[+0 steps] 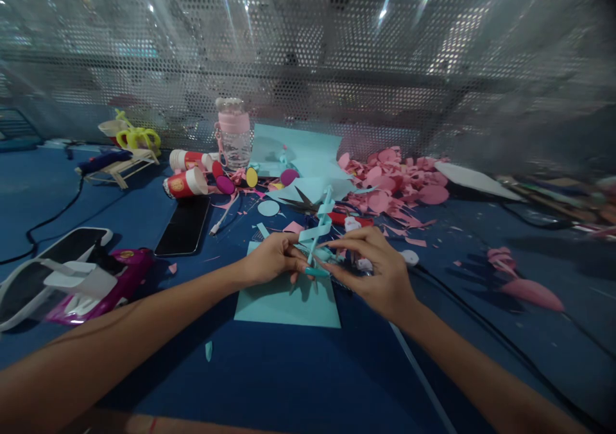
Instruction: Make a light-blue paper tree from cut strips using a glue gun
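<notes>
In the middle of the head view, my left hand (270, 259) is closed on a curled light-blue paper strip (315, 232). The strip stands up in loose spiral turns between the two hands. My right hand (380, 273) pinches its lower end from the right, thumb and fingertips close together. The exact grip of the fingertips is partly hidden. Beneath both hands lies a light-blue paper sheet (289, 309) on the blue table. Just behind the strip are scissors (304, 203) with dark, spread blades.
A pink heap of paper pieces (385, 180) lies at the back right. A pink-lidded bottle (234, 135), red-and-white paper cups (187, 183) and a phone (183, 227) are to the left. A black cable (486, 344) crosses the right side. Perforated metal panel (308, 68) closes off the back.
</notes>
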The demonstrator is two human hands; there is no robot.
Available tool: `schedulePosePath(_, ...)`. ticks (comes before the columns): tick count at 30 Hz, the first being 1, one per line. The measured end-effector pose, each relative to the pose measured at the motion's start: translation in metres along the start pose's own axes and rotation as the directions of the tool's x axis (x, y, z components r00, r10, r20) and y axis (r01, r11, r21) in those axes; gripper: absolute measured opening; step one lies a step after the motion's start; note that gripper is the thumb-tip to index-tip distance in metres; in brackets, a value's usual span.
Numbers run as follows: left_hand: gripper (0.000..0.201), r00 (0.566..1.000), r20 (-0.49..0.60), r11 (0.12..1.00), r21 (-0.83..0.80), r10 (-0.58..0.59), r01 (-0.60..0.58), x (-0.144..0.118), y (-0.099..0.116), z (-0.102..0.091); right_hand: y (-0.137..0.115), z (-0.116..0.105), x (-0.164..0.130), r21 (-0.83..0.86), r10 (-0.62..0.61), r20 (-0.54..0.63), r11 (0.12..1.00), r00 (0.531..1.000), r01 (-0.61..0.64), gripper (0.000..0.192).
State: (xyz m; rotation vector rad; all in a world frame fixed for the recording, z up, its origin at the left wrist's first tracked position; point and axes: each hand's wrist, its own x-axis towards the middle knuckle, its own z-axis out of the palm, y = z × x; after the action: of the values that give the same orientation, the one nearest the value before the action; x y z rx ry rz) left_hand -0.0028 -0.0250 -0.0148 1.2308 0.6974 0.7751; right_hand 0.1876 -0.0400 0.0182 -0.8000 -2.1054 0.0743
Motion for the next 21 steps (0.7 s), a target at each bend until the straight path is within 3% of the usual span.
schedulePosePath(10,0.032,1.000,-0.022,1.000,0.015,0.011,-0.011,0.000,0.001,0.000,0.003,-0.002,-0.002,0.038,-0.010,-0.012,0.999,1.000,0.011,0.019)
schedulePosePath(16,0.036,0.979,-0.197,0.999,0.004,0.050,-0.050,0.000,0.002,-0.001,0.007,-0.007,-0.008,0.112,0.043,-0.203,0.994,0.978,-0.021,0.020)
schedulePosePath(21,0.047,0.916,-0.390,0.996,0.029,0.091,-0.087,0.002,0.004,-0.001,0.012,-0.003,-0.008,0.118,0.117,-0.205,0.989,0.972,-0.094,0.017)
